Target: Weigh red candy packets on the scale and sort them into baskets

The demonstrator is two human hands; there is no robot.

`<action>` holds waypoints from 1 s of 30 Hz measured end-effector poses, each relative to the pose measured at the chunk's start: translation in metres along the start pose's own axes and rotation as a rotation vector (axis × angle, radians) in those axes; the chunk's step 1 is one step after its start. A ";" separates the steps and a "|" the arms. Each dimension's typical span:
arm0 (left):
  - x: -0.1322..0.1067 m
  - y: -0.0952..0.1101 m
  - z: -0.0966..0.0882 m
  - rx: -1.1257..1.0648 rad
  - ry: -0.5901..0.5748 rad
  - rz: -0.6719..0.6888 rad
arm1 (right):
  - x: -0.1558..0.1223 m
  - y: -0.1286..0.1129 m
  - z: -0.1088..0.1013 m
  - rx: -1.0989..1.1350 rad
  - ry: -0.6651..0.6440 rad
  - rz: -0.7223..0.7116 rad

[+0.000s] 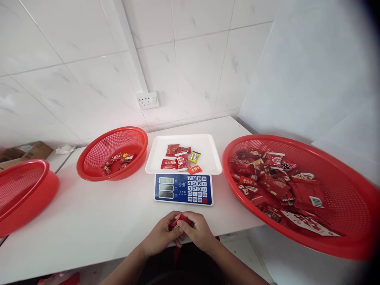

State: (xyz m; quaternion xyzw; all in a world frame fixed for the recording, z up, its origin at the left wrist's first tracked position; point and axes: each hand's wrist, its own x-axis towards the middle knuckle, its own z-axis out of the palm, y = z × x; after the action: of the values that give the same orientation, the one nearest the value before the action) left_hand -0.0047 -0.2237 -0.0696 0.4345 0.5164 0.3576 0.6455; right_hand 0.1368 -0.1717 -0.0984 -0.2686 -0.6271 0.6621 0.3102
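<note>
Close to the table's front edge, my left hand [163, 232] and my right hand [196, 231] meet around a small red snack packet [179, 218]. Fingers of both hands are closed on it and cover most of it. Just beyond them stands a digital scale [183, 189] with a blue keypad and small displays whose digits I cannot read. On its white tray [154, 158] lie several red packets [182, 160], a yellow packet [194, 156] and an orange-red packet [194, 170].
To the right, a large red basket [350, 198] holds many red packets and overhangs the table edge. A smaller red basket [97, 152] with several packets stands left of the scale. Another red basket [32, 198] is at far left, near a cardboard box [38, 152]. A socket [147, 100] is on the tiled wall.
</note>
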 end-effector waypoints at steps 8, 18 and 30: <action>0.004 0.000 -0.012 -0.089 -0.146 -0.004 | -0.001 -0.002 0.006 -0.192 0.119 -0.003; -0.008 -0.001 -0.051 0.190 -0.104 0.074 | 0.004 0.009 0.009 -0.288 0.329 0.030; -0.043 0.041 -0.174 0.638 0.594 0.231 | 0.010 0.010 0.015 -0.342 0.337 0.081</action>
State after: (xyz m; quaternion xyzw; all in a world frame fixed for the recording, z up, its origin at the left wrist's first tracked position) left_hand -0.1845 -0.2149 -0.0313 0.5449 0.7118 0.3596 0.2589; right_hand 0.1179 -0.1740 -0.1066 -0.4487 -0.6583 0.5039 0.3337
